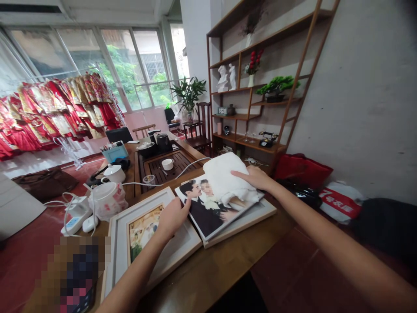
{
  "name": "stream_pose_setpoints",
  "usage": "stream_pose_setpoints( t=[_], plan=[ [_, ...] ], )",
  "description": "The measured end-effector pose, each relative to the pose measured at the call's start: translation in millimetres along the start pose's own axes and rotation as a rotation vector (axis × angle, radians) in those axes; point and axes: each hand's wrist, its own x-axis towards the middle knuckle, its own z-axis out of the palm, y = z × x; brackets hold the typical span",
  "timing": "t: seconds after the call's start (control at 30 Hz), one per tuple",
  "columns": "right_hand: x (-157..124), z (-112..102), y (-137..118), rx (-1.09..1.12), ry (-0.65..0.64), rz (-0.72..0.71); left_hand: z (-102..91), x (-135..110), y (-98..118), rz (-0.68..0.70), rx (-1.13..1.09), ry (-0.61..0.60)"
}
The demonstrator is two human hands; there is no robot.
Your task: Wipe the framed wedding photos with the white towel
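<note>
A large wedding photo print [208, 215] lies on a pale wooden frame [257, 213] on the wooden table [208, 274]. My right hand [256, 177] presses a folded white cloth [224, 176] onto the print's upper part, fingers closed over the cloth. My left hand [172, 216] rests on the print's left edge, fingers curled against it. Just to the left lies a second framed picture [146, 232] with a white mat.
A tea tray [166, 167] with a cup, kettles and teapots stands farther back. White lidded pots, cables and a power strip [76, 217] crowd the left. A shelf unit [254, 87] stands against the right wall, bags below it. Red garments [52, 108] hang by the windows.
</note>
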Motion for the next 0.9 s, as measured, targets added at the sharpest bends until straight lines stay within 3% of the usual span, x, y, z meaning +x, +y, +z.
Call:
stream_pose_setpoints(
  t=[0.17,0.3,0.9],
  plan=[
    [-2.3,2.9,-4.8,0.065,-0.151,0.025,3.5,1.9,-2.8,0.004,-0.036,0.011],
    [-3.4,2.5,-9.1,0.103,-0.192,0.051,4.6,3.1,-3.9,0.002,-0.066,0.015],
    [-19.5,6.9,-27.6,0.100,-0.128,0.176,4.4,10.7,-4.5,0.017,-0.086,-0.047]
  ],
)
